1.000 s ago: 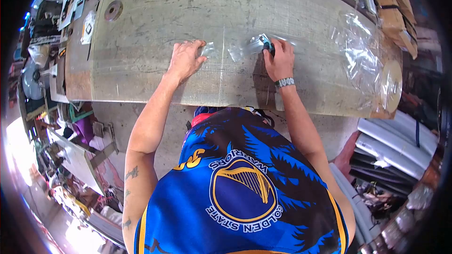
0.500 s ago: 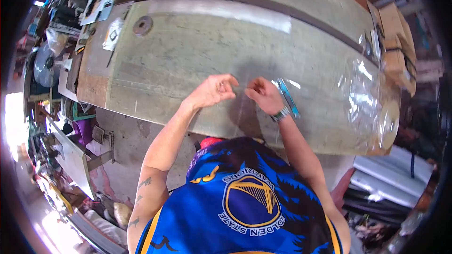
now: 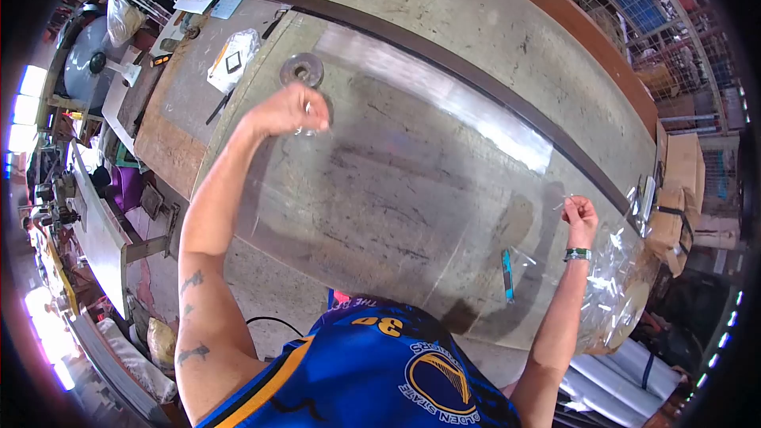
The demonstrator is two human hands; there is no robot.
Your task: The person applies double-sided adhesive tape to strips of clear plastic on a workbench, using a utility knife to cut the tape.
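My left hand (image 3: 292, 111) is raised over the left part of the worktable (image 3: 380, 214), near a round ring-shaped roll (image 3: 301, 70). Its fingers are curled together and slightly blurred. A small clear glint shows at the fingertips, too indistinct to name. Out to the right, my right hand (image 3: 580, 212) has thumb and fingers pinched, with a thin pale bit sticking out at the tips. What it grips is too small to make out. Below and left of that hand, a teal and black slim tool (image 3: 507, 276) lies on the table.
Crumpled clear plastic (image 3: 610, 285) lies at the right edge, beside cardboard boxes (image 3: 678, 198). A long dark strip (image 3: 444, 59) crosses the table behind a pale band (image 3: 444, 91). At the left are a white packet (image 3: 232, 59), a calculator (image 3: 231, 0) and a fan (image 3: 91, 63).
My hands, close together before, are now far apart: the left moved left and away toward the roll, the right moved right past the teal tool. The view has shifted too.
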